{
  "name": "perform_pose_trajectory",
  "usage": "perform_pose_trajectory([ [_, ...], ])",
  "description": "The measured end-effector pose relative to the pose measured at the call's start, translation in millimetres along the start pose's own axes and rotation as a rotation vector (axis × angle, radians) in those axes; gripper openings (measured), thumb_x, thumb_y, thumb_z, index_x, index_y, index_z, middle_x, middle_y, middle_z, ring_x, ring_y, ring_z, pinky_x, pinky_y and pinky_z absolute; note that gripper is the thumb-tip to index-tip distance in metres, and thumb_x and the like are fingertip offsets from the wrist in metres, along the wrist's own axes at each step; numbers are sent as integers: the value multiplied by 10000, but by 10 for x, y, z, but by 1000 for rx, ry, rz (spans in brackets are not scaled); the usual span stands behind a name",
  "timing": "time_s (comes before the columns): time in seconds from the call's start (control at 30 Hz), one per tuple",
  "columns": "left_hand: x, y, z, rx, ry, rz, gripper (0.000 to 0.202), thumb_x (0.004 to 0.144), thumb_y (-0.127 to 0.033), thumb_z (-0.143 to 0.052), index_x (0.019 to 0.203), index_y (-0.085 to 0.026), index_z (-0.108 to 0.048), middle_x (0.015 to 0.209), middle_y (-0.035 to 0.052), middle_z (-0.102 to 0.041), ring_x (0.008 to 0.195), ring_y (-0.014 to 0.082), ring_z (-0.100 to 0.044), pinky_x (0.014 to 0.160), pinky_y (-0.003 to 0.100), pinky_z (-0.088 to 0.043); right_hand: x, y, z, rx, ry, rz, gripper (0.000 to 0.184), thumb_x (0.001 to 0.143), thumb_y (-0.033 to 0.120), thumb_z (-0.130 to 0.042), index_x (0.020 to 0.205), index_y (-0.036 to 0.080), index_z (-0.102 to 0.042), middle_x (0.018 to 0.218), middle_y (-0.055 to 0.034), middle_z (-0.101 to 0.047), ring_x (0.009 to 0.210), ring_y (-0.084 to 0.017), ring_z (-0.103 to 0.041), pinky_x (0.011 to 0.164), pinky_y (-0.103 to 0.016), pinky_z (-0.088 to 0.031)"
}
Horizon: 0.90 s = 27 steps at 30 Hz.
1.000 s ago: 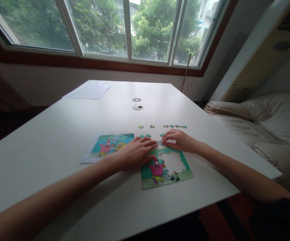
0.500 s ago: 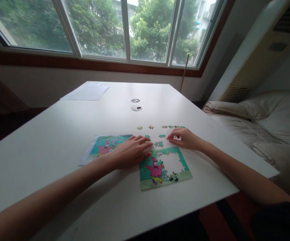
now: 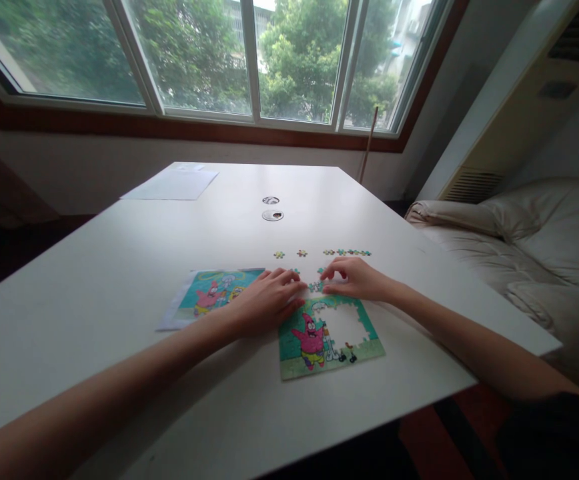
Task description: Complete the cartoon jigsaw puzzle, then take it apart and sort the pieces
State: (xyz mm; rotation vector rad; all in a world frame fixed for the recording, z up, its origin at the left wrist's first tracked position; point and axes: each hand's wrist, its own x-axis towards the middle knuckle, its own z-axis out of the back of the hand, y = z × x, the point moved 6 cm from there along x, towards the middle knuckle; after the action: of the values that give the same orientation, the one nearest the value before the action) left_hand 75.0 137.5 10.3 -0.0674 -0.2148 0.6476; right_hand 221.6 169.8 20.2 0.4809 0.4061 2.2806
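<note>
A partly built cartoon jigsaw (image 3: pixel 305 332) lies on the white table (image 3: pixel 119 280), with a white gap in its middle. My left hand (image 3: pixel 264 300) lies flat at its upper left corner with the fingers stretched out. They reach toward a small cluster of joined teal pieces (image 3: pixel 314 287). My right hand (image 3: pixel 355 279) sits just right of that cluster. Its fingers are bent and pinched down at the cluster's edge, and what is under the fingertips is hidden.
A printed reference picture (image 3: pixel 209 293) lies left of my left hand. Several loose pieces (image 3: pixel 347 253) lie in a row beyond my hands. Farther back are two round cable holes (image 3: pixel 272 215) and a paper sheet (image 3: pixel 172 184). A cushioned sofa (image 3: pixel 529 247) stands to the right.
My right hand went out to the right toward a loose piece, then came back left to the cluster. My left hand barely shifted.
</note>
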Motion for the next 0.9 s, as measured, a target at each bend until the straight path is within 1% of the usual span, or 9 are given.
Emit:
perform_pose_trajectory([
  [0.1,-3,-4,4,-1,-4,-2,264,890,-323,-349,1093,-226,-486,1069,62,-519,982,212,-467,828,378,-374,33,26,-12,-8,21,1,230,691,332,-638,870,189,-645,773,-20,-599,680,-113,-516,646,-236,-385],
  [0.23,-8,2,5,-6,-14,-5,275,889,-322,-353,1119,-236,-475,1069,61,-521,975,210,-472,825,375,-376,84,35,-31,-29,91,9,214,690,298,-626,880,199,-632,787,-19,-600,712,-121,-524,683,-246,-388],
  [0.37,-13,2,10,-1,-14,-3,268,890,-330,-349,1090,-225,-492,1068,65,-523,981,214,-469,826,377,-379,119,22,-47,-28,152,5,225,683,280,-614,889,188,-614,793,-27,-589,712,-127,-520,658,-244,-390],
  [0.47,-33,4,19,9,-11,14,270,891,-333,-346,1091,-225,-491,1071,68,-520,981,217,-470,831,389,-381,125,15,-44,-1,155,-20,226,663,254,-622,871,171,-595,812,-30,-585,700,-122,-509,634,-236,-390],
  [0.57,-66,5,20,11,-12,26,269,891,-328,-347,1099,-228,-486,1087,67,-513,977,217,-476,836,401,-382,122,4,-38,68,135,-50,212,651,229,-630,842,161,-570,818,-19,-588,663,-102,-493,592,-215,-386],
  [0.67,-104,4,24,-3,-34,33,256,887,-308,-364,1095,-225,-487,1087,63,-515,963,212,-484,834,402,-386,123,-38,-40,149,118,-97,167,681,268,-620,793,156,-567,763,-9,-586,612,-85,-480,549,-203,-379],
  [0.73,-135,-7,38,-25,-55,33,241,886,-287,-369,1080,-220,-496,1074,61,-524,952,207,-487,830,394,-390,123,-65,-39,206,114,-118,170,698,299,-614,764,149,-571,720,-8,-583,598,-81,-483,536,-201,-376],
  [0.8,-170,-42,64,-60,-75,6,233,886,-280,-370,1061,-211,-507,1053,63,-533,940,201,-488,825,380,-393,110,-77,-22,281,102,-135,192,702,312,-616,780,141,-571,692,-8,-586,596,-81,-495,529,-200,-374],
  [0.9,-224,-139,95,-133,-71,-85,227,880,-279,-386,1051,-210,-519,1025,64,-541,931,187,-488,827,351,-396,47,-56,-1,391,102,-173,240,712,323,-613,855,134,-574,666,-10,-601,575,-79,-507,507,-195,-366],
])
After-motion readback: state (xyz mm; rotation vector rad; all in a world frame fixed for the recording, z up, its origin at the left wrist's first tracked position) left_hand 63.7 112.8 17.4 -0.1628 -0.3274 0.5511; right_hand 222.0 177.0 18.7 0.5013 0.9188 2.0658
